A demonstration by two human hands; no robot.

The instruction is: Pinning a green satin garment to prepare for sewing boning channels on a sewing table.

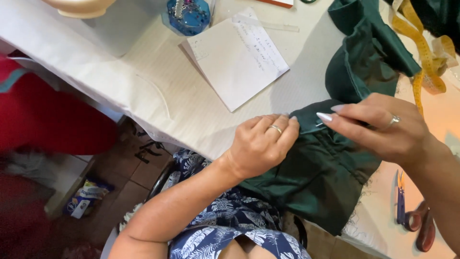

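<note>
Dark green fabric [321,177] lies over table edge [191,115], draping toward lap. L hand [261,144] clenched on a fold; R hand [383,127] pinches a pin [319,124] at fabric edge. Judged: pinning underway, tip barely in; rest of edge looks unpinned. Snips [400,199] idle nearby.

bright, even daylight – soft shadows, sharp centre, left edge dim and blurred.
</note>
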